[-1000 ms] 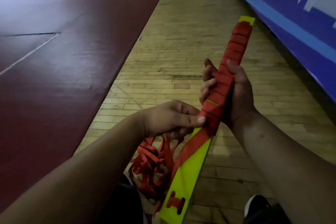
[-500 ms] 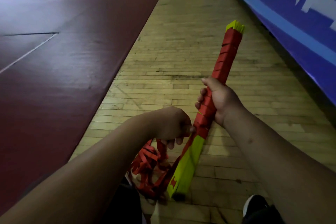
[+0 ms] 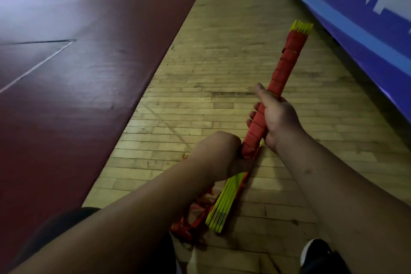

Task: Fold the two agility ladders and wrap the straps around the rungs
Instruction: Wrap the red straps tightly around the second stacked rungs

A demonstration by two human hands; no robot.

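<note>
- Pale wooden floor (image 3: 222, 69) runs ahead as a narrow lane, with a maroon mat (image 3: 77, 78) along its left edge and a blue banner (image 3: 360, 20) with pale lettering on the right.
- One folded ladder is in hand, held slanting above the boards. Its yellow rungs (image 3: 224, 202) are stacked edge-on, and the red strap (image 3: 282, 69) is wound in close turns over the upper part of the stack.
- The right hand (image 3: 275, 122) is curled round the wrapped section, thumb stretched up along it.
- The left hand (image 3: 222, 153) sits at the lower edge of the winding with its back to the camera. Its fingers are hidden, so I cannot tell whether it pinches the strap.
- The lower rungs are bare, and loose strap (image 3: 191, 224) lies bunched beneath them, so the wrap looks about two-thirds done.
- To do it well, I would keep the strap taut, lay each turn flat against the one before, and hold the stack square so no rung fans out.
- A dark shoe (image 3: 315, 251) shows at the bottom right; no second ladder is in view.
</note>
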